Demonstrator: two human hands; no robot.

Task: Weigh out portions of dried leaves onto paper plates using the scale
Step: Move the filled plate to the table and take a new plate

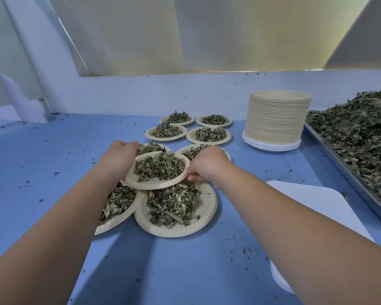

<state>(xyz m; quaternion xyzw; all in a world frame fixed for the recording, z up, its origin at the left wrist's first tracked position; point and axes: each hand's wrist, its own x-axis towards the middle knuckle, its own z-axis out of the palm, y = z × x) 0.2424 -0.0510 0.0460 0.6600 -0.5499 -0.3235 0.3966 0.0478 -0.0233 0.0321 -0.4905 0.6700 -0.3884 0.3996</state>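
Observation:
A beige paper plate point(132, 178) heaped with dried green leaves point(160, 167) is held above the blue table, over other filled plates. My left hand point(121, 154) grips its left rim from the far-left side. My right hand point(204, 167) pinches its right rim. Under it lie two filled plates, one at the near centre point(207, 214) and one at the near left point(119, 219), partly hidden by my left forearm. A white scale point(317, 205) lies to the right, partly covered by my right forearm.
Several more filled plates point(209, 135) sit in two columns toward the back. A tall stack of paper plates point(275, 119) stands at the back right. A metal tray point(348, 172) piled with dried leaves point(361, 133) fills the right edge. Leaf crumbs dot the blue table point(53, 168).

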